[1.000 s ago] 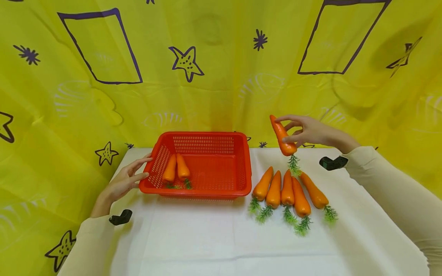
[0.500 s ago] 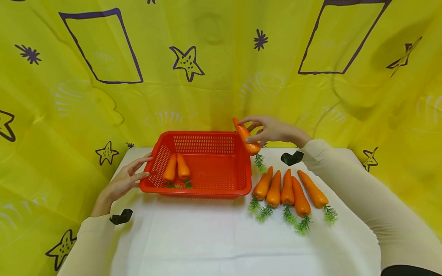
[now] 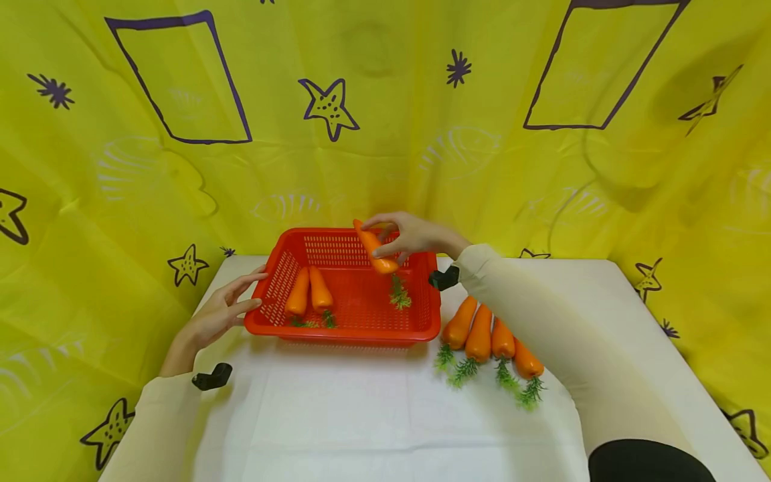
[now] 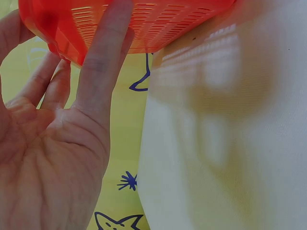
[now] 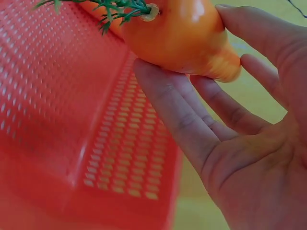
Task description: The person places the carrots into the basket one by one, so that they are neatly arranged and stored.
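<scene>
My right hand (image 3: 411,235) pinches an orange carrot (image 3: 375,249) between thumb and fingers, above the right half of a red plastic basket (image 3: 355,333). The carrot's green leafy top (image 3: 399,292) hangs down inside the rim; in the right wrist view the carrot's thick end (image 5: 172,33) faces the camera. My left hand (image 3: 218,313) holds the basket's left end, its thumb and fingers spread along the rim. In the left wrist view, the thumb lies against the perforated wall (image 4: 158,19). Two carrots (image 3: 309,292) lie side by side at the left inside the basket.
Several carrots (image 3: 479,335) with green tops lie in a row on the white-covered table (image 3: 337,415), right of the basket, partly hidden by my right sleeve (image 3: 542,335). A yellow patterned curtain (image 3: 385,167) hangs behind the table.
My right hand has carried the carrot leftward from above the row on the table to over the basket, lowering slightly. The left hand and basket have stayed in place.
</scene>
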The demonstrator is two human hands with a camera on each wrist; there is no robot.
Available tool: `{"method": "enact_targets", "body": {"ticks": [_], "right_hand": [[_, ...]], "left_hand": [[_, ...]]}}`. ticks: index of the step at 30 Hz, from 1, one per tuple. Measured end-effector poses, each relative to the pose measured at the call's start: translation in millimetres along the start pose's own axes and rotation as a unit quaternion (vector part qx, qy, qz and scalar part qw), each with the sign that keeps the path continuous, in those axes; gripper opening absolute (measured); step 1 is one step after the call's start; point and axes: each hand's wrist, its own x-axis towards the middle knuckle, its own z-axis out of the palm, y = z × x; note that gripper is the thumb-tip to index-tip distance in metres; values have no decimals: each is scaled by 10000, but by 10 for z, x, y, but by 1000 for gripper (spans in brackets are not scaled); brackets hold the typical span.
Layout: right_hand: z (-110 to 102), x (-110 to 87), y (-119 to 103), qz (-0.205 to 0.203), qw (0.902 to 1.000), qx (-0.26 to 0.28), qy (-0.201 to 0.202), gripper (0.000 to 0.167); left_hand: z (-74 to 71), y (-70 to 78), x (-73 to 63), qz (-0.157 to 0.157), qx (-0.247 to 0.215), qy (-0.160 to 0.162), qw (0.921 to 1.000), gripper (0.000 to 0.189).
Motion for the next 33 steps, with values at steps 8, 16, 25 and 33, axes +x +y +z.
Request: {"method": "enact_targets", "body": {"ticks": [8, 16, 25, 33], "right_hand": [[325, 419, 87, -18, 9993, -28, -382, 62], [604, 707, 230, 281, 9979, 320, -484, 63], [823, 946, 399, 724, 9955, 468, -386, 61], [949, 1051, 456, 898, 9927, 633, -500, 65]], "left_hand": [[-13, -16, 10, -7, -25, -10, 10000, 57], [-26, -24, 39, -26, -32, 15, 10000, 56], [-30, -44, 36, 0, -118, 4, 9999, 56], [-33, -52, 37, -7, -149, 24, 9999, 56]]}}
